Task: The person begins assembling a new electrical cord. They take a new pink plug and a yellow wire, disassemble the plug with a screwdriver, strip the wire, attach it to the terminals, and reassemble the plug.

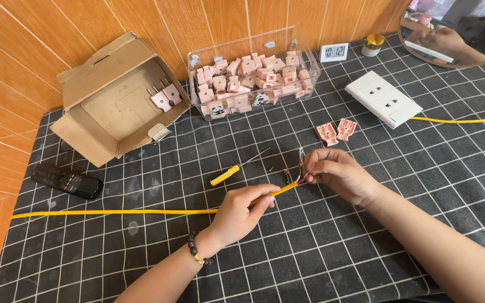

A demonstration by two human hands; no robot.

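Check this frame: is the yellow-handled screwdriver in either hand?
No, the screwdriver lies on the checked mat, apart from both hands, which hold the yellow cable.

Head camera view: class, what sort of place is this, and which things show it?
Probably a home workbench for wiring plugs: a clear bin of pink plug parts, a screwdriver on the checked mat, and both hands working a yellow cable.

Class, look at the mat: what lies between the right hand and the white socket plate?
In the head view, two small pink plug halves lie side by side between the right hand and the white socket plate.
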